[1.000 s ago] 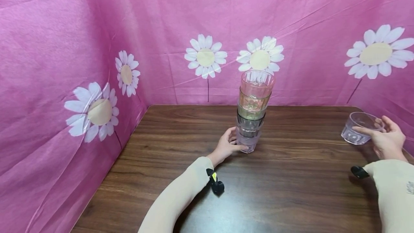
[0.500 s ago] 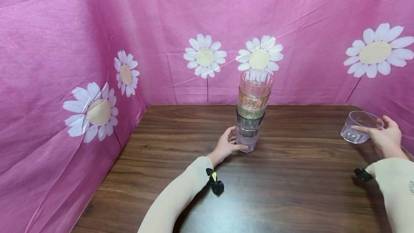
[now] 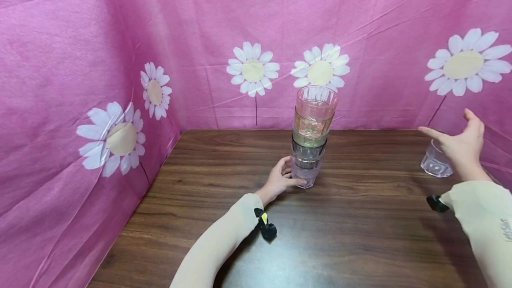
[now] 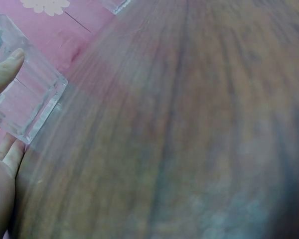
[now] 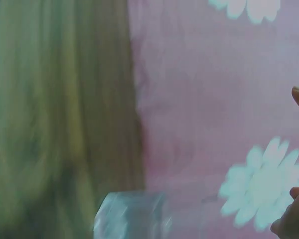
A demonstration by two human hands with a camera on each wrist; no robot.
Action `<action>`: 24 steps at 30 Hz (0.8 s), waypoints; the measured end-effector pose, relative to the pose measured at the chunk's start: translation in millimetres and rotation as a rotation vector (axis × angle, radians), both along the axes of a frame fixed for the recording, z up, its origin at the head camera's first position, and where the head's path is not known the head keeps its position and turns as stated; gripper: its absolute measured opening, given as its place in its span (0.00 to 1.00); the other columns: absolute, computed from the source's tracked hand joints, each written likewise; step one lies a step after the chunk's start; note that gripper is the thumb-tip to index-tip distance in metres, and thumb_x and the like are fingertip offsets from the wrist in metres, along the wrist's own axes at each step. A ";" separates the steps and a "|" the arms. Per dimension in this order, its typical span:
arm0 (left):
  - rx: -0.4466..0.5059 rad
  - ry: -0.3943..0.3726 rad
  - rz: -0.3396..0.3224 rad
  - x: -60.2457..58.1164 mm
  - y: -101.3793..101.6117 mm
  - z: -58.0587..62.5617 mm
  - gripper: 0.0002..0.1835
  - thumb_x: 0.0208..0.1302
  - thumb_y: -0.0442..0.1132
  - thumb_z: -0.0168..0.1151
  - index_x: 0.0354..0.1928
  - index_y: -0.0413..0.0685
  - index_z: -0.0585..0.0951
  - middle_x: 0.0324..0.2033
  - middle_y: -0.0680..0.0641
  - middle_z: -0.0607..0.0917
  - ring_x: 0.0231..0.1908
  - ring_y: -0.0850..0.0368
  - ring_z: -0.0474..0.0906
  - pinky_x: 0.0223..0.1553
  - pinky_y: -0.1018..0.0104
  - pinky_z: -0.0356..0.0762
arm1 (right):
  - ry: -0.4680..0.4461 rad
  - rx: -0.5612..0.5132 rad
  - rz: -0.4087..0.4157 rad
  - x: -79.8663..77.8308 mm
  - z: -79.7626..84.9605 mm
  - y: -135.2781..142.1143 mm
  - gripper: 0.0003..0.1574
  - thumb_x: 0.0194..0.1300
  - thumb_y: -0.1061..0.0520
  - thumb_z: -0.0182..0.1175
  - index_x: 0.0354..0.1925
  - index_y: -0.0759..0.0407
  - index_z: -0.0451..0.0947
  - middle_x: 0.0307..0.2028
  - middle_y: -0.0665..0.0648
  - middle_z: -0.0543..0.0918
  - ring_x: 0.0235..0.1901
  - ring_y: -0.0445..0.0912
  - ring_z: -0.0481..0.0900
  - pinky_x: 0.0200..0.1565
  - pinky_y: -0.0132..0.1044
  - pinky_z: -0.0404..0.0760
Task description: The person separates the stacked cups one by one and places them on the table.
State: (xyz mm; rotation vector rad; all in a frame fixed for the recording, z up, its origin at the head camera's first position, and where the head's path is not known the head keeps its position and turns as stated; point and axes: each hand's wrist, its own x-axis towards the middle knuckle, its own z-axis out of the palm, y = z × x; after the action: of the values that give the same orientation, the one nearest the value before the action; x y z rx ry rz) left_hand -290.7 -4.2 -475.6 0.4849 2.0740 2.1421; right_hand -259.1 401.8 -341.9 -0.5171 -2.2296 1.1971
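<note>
My left hand (image 3: 278, 180) grips the lilac-tinted clear bottom glass (image 3: 306, 176) of a tall nested stack. Above it in the stack come a dark grey glass (image 3: 308, 151), a greenish one (image 3: 310, 139), and a pink glass (image 3: 317, 105) on top; the stack leans slightly right in the head view. From the left wrist, thumb and fingers show on either side of the clear glass (image 4: 40, 94), its base at the wood. My right hand (image 3: 464, 151) is raised, thumb and fingers spread, holding nothing. A clear short glass (image 3: 434, 163) stands on the table, partly hidden behind that hand.
The dark wooden table (image 3: 360, 226) ends at a pink cloth (image 3: 384, 57) with white daisies, hung behind and at both sides. In the right wrist view the short glass (image 5: 129, 216) shows at the bottom, blurred. A black strap end (image 3: 269, 230) hangs from the left cuff.
My right hand has let go of the short clear glass and lifted above it, fingers spreading. The glass stays at the table's right side. My left hand and the stack have barely moved.
</note>
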 end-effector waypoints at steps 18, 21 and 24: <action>0.007 0.019 -0.007 1.1 -1.6 0.9 0.40 0.49 0.20 0.73 0.65 0.39 0.70 0.55 0.45 0.79 0.55 0.51 0.76 0.57 0.63 0.75 | 0.307 -0.128 0.524 -4.9 58.9 -130.7 0.49 0.67 0.61 0.64 0.77 0.61 0.49 0.75 0.61 0.56 0.75 0.43 0.49 0.71 0.26 0.47; 0.011 0.008 -0.013 0.3 -1.5 0.8 0.40 0.48 0.18 0.72 0.66 0.37 0.69 0.56 0.43 0.79 0.56 0.48 0.76 0.58 0.60 0.75 | 0.381 -0.269 0.649 -3.1 63.6 -149.7 0.48 0.66 0.67 0.63 0.76 0.64 0.49 0.74 0.63 0.57 0.75 0.47 0.50 0.72 0.29 0.49; 0.021 0.011 -0.016 -0.1 -1.4 -0.4 0.40 0.48 0.18 0.72 0.65 0.37 0.69 0.55 0.43 0.80 0.55 0.50 0.77 0.58 0.62 0.76 | 0.423 -0.392 0.778 -0.9 68.0 -167.3 0.50 0.63 0.73 0.61 0.76 0.67 0.48 0.74 0.66 0.55 0.75 0.50 0.51 0.72 0.32 0.53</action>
State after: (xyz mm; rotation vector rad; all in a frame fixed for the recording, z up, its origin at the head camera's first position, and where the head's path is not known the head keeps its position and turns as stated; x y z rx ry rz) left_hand -290.7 -5.6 -475.9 0.5151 2.0489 2.1591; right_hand -260.0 234.5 -273.9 0.4972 -1.8531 1.9267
